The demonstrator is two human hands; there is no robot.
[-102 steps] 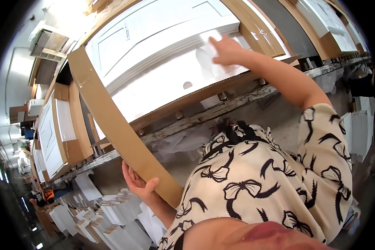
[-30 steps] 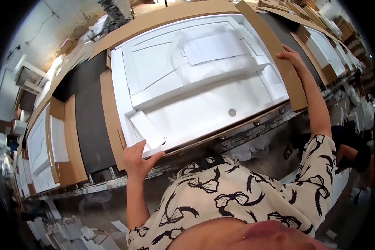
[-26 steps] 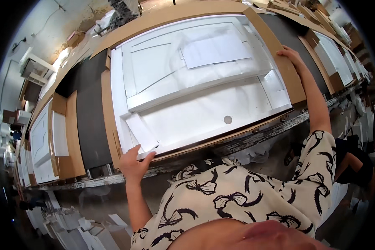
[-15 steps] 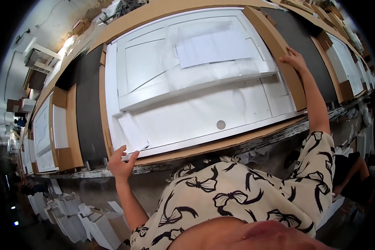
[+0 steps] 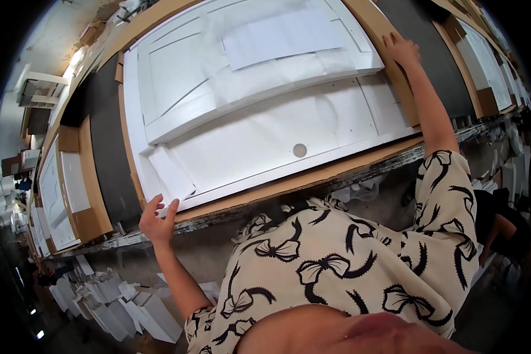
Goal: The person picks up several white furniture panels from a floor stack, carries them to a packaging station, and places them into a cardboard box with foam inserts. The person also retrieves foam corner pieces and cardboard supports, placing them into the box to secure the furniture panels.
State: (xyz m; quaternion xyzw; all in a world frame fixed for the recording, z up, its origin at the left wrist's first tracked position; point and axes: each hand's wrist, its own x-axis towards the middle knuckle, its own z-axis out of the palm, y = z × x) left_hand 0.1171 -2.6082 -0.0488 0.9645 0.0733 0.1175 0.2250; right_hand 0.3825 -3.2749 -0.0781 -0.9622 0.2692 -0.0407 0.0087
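Long dk-grey tabletop (image 5: 109, 147), worn flaky front edge. Directly on it: open cardbd box (image 5: 371, 23) at ctr, plus L-side box (image 5: 91, 183) & R-side box (image 5: 487, 103), tabletop bare btwn.

Right fingers (image 5: 391, 43) touch a carton (image 5: 371, 28) holding white panels (image 5: 180, 68), left fingers (image 5: 152, 203) at its corner.

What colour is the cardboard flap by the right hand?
Brown, the cardboard flap, seen best in the head view.
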